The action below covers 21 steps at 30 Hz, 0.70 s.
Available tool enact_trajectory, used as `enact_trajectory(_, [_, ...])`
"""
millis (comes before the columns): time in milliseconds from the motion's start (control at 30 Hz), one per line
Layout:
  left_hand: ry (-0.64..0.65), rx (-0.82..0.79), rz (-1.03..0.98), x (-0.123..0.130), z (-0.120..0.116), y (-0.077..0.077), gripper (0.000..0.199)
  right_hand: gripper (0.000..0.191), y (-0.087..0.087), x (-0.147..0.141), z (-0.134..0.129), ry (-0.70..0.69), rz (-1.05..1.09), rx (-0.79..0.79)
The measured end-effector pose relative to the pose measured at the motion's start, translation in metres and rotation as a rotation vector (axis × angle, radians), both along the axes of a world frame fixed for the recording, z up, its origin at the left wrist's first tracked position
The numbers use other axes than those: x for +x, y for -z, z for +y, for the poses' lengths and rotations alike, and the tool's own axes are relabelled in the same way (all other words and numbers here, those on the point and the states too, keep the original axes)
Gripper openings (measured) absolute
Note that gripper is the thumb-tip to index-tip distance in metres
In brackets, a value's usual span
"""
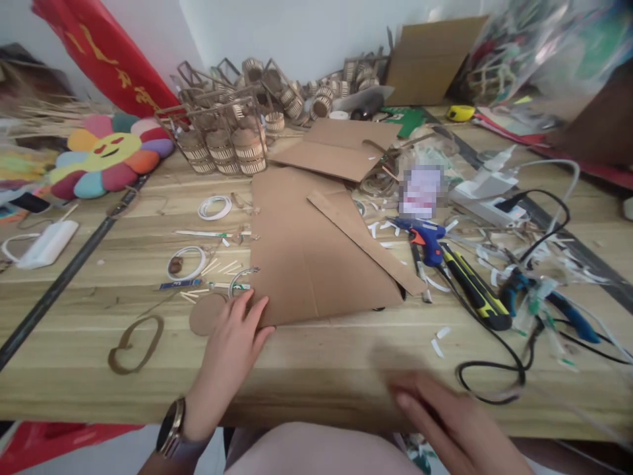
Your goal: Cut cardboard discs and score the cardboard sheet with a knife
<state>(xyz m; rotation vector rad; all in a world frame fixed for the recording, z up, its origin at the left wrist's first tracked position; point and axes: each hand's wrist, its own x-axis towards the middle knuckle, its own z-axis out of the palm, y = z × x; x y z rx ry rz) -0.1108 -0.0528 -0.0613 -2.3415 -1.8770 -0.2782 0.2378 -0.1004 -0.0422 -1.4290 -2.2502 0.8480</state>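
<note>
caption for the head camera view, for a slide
Left hand touches a cardboard sheet on a cluttered wooden workbench; the right hand is blurred.

Shows wood grain along the surface [316, 376]. Carries a cardboard sheet [297, 244] centrally, with white coils [212, 218], a cardboard disc [204, 315] and a brown looped strip [159, 334] to its left. To its right, bears a blue glue gun [431, 239], a yellow-and-black utility knife [475, 287] and a power strip [489, 203]; farther back, a flower-shaped cushion [113, 157] and slatted baskets [274, 123].
</note>
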Motion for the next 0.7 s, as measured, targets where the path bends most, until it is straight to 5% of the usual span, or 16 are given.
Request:
enact_trajectory(133, [0.042, 0.006, -0.054, -0.002, -0.005, 0.002, 0.031, 0.027, -0.002, -0.052, 0.069, 0.095, -0.120, 0.351])
enact_trajectory(267, [0.025, 0.007, -0.153, -0.004, -0.011, 0.001, 0.024, 0.020, 0.011, -0.102, 0.109, -0.002, -0.217, 0.402])
enact_trajectory(467, [-0.126, -0.044, -0.327, -0.001, -0.016, -0.003, 0.009, 0.014, 0.024, -0.129, 0.123, -0.132, -0.239, 0.363])
enact_trajectory(700, [-0.197, -0.082, -0.393, -0.002, -0.010, -0.003, 0.022, 0.027, 0.032, -0.128, 0.120, -0.134, -0.275, 0.450])
